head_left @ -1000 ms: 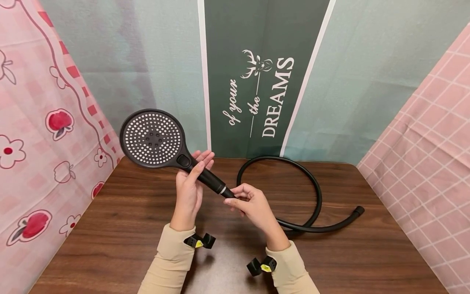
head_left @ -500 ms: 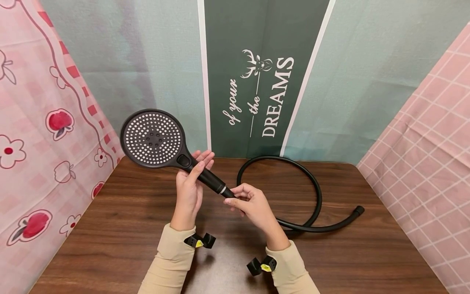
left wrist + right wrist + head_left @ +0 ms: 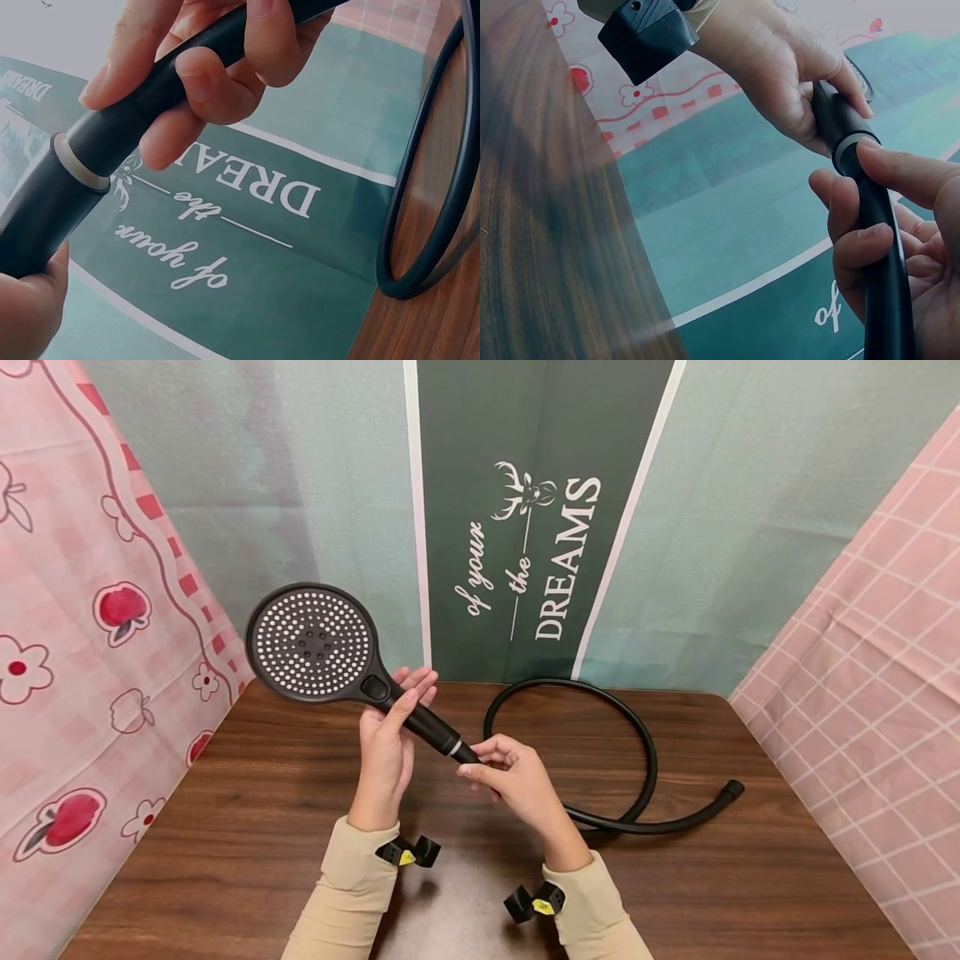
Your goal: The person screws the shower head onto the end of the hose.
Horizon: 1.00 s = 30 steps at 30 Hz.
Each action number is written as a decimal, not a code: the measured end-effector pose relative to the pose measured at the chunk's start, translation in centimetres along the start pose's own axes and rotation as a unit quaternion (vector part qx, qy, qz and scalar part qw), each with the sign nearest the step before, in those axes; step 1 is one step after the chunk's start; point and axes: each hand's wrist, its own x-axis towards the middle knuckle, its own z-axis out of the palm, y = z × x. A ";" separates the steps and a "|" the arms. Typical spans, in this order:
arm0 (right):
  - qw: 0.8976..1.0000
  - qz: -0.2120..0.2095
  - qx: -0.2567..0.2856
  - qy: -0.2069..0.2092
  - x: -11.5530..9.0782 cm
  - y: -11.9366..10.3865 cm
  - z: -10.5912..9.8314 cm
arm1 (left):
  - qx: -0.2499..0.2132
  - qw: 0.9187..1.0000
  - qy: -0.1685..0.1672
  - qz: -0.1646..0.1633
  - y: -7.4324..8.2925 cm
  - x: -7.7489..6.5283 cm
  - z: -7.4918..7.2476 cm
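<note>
A black handheld shower head (image 3: 311,643) with white nozzles tilts up to the left above the table. My left hand (image 3: 386,747) holds its handle (image 3: 429,725), thumb across the front and fingers behind. At the handle's lower end my right hand (image 3: 513,777) pinches the black hose connector (image 3: 120,135) between thumb and fingers. In the left wrist view a pale ring (image 3: 79,165) shows where connector and handle meet. The black hose (image 3: 889,300) runs down through the right fingers, then loops over the table to a free end (image 3: 735,789).
The wooden table (image 3: 225,877) spreads under both hands. A teal and dark green cloth (image 3: 480,443) with white lettering hangs behind it. Pink patterned cloths stand at the left (image 3: 75,693) and right (image 3: 885,693). Black wrist cameras sit on both beige sleeves.
</note>
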 end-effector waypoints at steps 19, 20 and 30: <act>1.000 0.001 0.002 -0.005 0.0 -0.1 0.0 | 0.001 1.000 0.002 -0.003 0.1 0.0 0.1; 1.000 0.000 0.003 -0.006 0.1 -0.1 0.0 | 0.001 1.000 0.002 -0.003 0.1 0.0 0.1; 1.000 0.003 0.007 -0.006 0.1 -0.1 -0.1 | -0.003 1.000 0.004 0.000 0.0 0.0 0.1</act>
